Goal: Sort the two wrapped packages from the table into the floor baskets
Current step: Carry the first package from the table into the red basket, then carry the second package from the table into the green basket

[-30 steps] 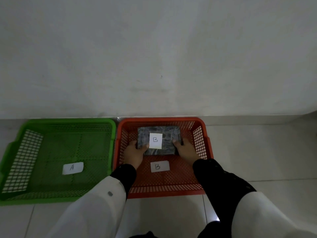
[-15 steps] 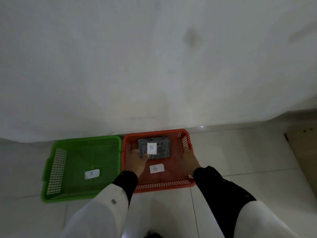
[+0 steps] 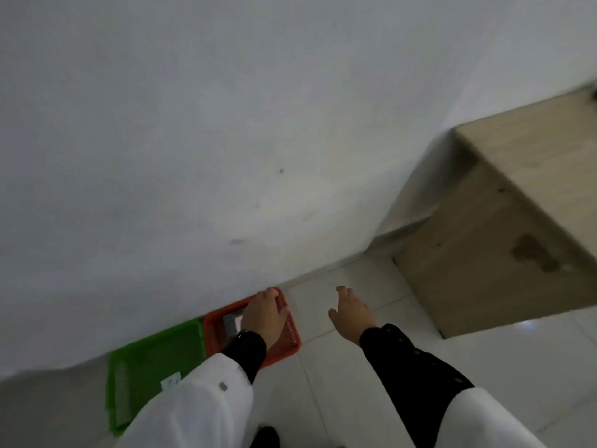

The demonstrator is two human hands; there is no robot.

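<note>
The red basket (image 3: pixel 290 342) stands on the floor against the wall, with the green basket (image 3: pixel 151 360) to its left. A dark wrapped package (image 3: pixel 233 321) with a white label lies inside the red basket, mostly hidden behind my left hand (image 3: pixel 263 316). That hand hovers above the red basket with its fingers loose and nothing in it. My right hand (image 3: pixel 352 313) is raised over the bare floor tiles to the right of the basket, fingers spread and empty. A white label (image 3: pixel 171 380) shows in the green basket.
A white wall fills the upper view. A light wooden table or cabinet (image 3: pixel 504 240) stands at the right, against the wall. White floor tiles (image 3: pixel 349 383) lie between the baskets and it.
Both hands have let go of the package, which stays in the red basket, and have lifted away. The view has risen and swung right, bringing the wooden furniture into sight.
</note>
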